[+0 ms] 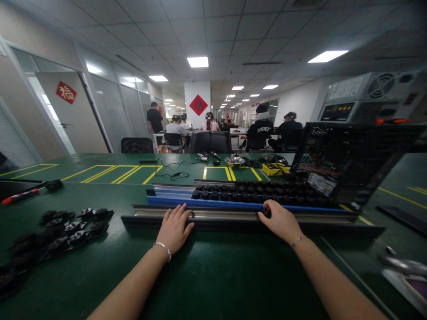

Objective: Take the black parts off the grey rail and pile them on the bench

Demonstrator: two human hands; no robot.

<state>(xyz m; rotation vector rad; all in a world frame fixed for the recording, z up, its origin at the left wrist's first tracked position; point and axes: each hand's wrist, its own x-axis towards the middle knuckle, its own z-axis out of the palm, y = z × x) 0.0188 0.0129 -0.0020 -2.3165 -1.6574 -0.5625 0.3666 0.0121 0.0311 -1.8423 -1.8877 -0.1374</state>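
Note:
A long black rail (227, 224) with a bright metal channel lies crosswise on the green table in front of me. My left hand (175, 229) rests on the left part of this rail, fingers stretched and slightly apart. Farther right, my right hand (280, 220) curls its thumb and fingers around a small black part (266, 213) at the channel. Most of that part is hidden by the fingers. Directly behind, a blue-edged rail (213, 202) carries rows of small black round parts (243, 195). A loose group of similar black parts (78, 226) sits to the left.
An open black computer case (347, 164) stands at right, with power supply units (370, 95) on top. Toward the back are a metal bowl (234, 161), a yellow tray (275, 169) and cables (180, 175). A red-handled screwdriver (22, 195) lies left. Several people sit beyond the table.

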